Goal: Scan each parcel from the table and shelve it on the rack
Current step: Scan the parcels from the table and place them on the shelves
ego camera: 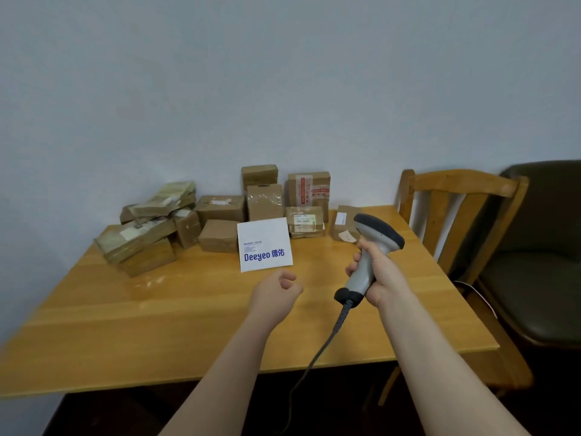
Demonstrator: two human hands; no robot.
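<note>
Parcels (220,215) are found heaped at the far side of the table (157,309); no rack is seen. Scanning is judged to be in hand. Next, a label must be presented, likely on the nearest white parcel (264,243). The scanner (371,247) is gripped by the right hand (382,275). The left hand (276,287) is extended, its fingers loosely curled and empty.

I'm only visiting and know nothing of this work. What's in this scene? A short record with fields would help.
right hand: grips the grey barcode scanner by its handle, above the table
left hand: loosely curled, holds nothing
brown parcels: taped, heaped at the far edge, by the wall
white packet: printed "Deeyeo", in front of the brown parcels
table: wooden
chair: wooden, right of the table
rack: not in view
</note>
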